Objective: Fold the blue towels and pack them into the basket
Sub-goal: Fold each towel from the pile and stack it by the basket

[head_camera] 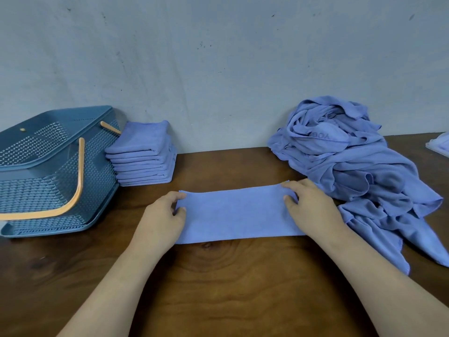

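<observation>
Lighting: even, diffuse, moderately bright; source not identifiable. Cool cast on the far wall [218,57]. Shadows soft: a faint one under the basket [48,152] at left, little beneath the forearms. Dull sheen on the counter [230,283] near centre. Wide-angle distortion noted: the counter's far edge bows and the basket leans. Overall focus slightly soft; fine texture on the flat towel [233,212] is smeared. A pale object [439,144] at far right is blurred.

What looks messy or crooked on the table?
The unfolded towels at the right lie in a crumpled heap, some trailing toward the near edge. The folded stack beside the basket leans a little. The half-folded towel lies flat.
</observation>
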### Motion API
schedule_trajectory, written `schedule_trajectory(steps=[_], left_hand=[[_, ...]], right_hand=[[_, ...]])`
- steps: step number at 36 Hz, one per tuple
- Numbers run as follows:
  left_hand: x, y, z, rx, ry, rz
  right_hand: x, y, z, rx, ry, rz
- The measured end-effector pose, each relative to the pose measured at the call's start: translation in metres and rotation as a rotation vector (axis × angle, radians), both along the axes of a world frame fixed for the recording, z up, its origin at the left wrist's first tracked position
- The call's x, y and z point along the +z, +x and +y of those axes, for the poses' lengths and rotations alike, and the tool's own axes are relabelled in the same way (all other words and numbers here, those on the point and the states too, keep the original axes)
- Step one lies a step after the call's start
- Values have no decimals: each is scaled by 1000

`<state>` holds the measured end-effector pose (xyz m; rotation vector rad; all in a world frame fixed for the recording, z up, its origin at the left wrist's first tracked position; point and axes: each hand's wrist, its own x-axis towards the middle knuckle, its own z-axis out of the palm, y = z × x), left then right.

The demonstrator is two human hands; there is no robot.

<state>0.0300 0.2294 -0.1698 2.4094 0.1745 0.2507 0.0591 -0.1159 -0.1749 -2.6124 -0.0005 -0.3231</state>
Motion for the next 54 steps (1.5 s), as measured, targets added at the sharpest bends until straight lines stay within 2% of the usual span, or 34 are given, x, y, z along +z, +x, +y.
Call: schedule_trajectory(steps=[3,5,8,11,17,24,30,32,34,35,37,39,42,48,54], left_hand=[[3,-3,-4,-14,-17,28],[4,-4,-7,-21,-47,41],[9,-6,-12,-27,-119,45],[16,-9,-10,-34,-208,69],[21,-12,-5,-39,-338,160],[17,-7,13,-146,-217,250],[16,-4,26,-246,-208,259],[17,-4,25,-131,-74,202],[17,-6,15,16,76,9],[18,-8,4,18,144,-121],[21,-13,-25,-136,224,-272],[19,-17,-52,-322,286,-213],[10,-16,-68,-438,374,23],[-1,-16,-40,-463,524,250],[1,-12,-13,-434,461,360]], right_hand=[[12,-7,13,15,-287,-151],[20,-10,31,165,-261,-190],[14,-13,54,358,-122,18],[-3,-14,57,449,-296,176],[-10,-12,54,463,-325,214],[-10,-11,53,458,-313,224],[-8,-12,53,462,-307,254],[-6,-13,54,464,-305,265],[-5,-13,55,464,-307,275],[-5,-13,56,462,-307,277],[-5,-13,57,456,-306,278],[-6,-14,58,450,-301,280],[-7,-14,58,446,-311,266],[-8,-12,56,447,-303,263],[-7,-8,35,370,-279,296]])
